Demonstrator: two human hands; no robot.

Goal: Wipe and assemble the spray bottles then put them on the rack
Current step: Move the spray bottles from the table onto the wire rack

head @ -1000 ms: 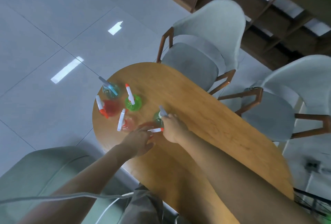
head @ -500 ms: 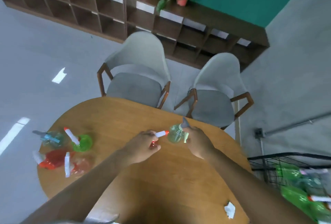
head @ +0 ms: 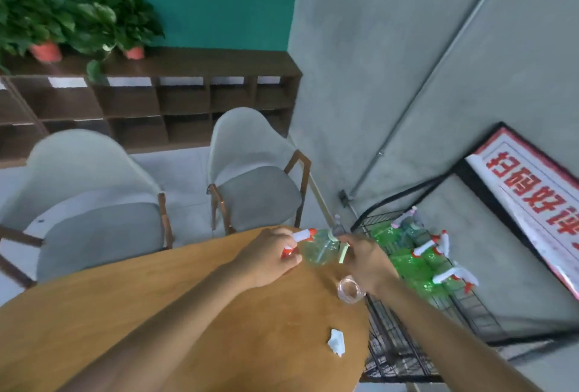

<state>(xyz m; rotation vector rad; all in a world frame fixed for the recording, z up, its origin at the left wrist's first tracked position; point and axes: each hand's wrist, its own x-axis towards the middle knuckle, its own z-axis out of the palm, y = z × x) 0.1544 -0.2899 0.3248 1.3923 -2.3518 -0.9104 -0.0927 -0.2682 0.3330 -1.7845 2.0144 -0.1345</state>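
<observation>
A crumpled tissue (head: pixel 336 342) lies near the table's (head: pixel 188 313) right edge. Farther along that edge, the left hand (head: pixel 269 258) pinches a red-and-white sprayer (head: pixel 299 239), and the right hand (head: pixel 365 261) grips a clear bottle (head: pixel 321 249). Beyond, the rack (head: pixel 407 322) holds green bottles (head: pixel 404 263).

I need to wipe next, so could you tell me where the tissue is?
The tissue lies on the table near its right edge, beside the right forearm and next to the wire rack.

Wooden table (head: pixel 188 313): crumpled wipe (head: pixel 336 341), clear ring (head: pixel 351 290), perhaps tape.
</observation>
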